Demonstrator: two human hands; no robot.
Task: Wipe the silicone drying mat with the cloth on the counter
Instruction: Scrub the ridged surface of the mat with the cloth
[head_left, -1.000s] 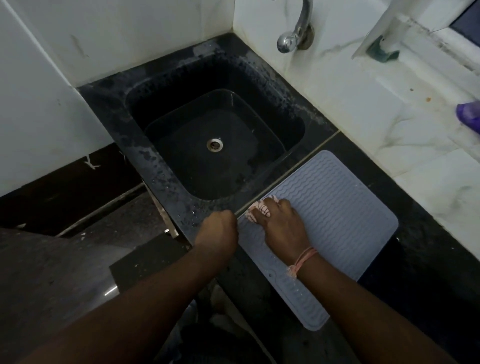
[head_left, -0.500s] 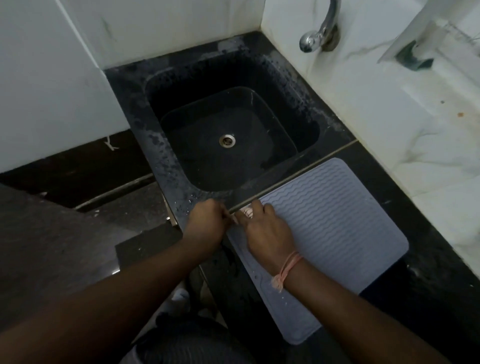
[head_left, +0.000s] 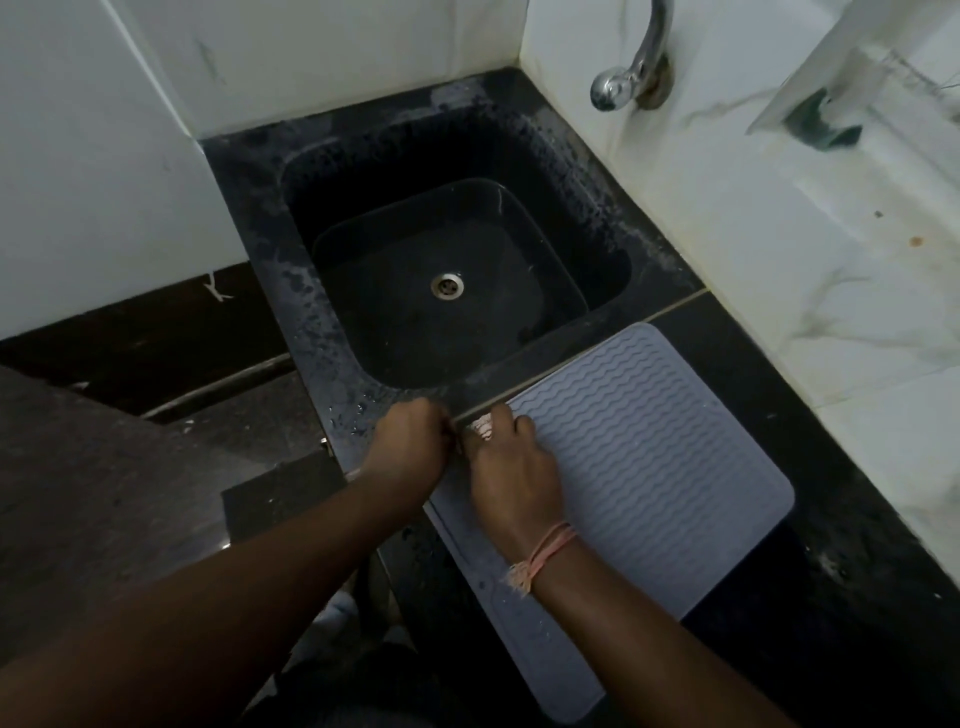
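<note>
Over on the left, the left hand (head_left: 410, 447) is curled into a loose fist at the near-left corner of the mat, knuckles up; whether it pinches the mat's edge there I cannot tell, the fingertips are tucked under. Right beside it, almost touching, the right hand (head_left: 511, 475) lies palm-down on that same corner, fingers bent over a small pink-and-white cloth (head_left: 482, 427), only a scrap of which peeks out past the knuckles. A pink thread band (head_left: 543, 558) circles that wrist. The grey silicone drying mat (head_left: 644, 457), ribbed in wavy lines, lies flat on the black counter (head_left: 857, 519), its far edge along the seam beside the black sink (head_left: 332, 332). The sink's basin shows a steel drain (head_left: 447, 286). Up on the right, a chrome tap (head_left: 631, 67) juts from the white marble wall (head_left: 753, 218).
</note>
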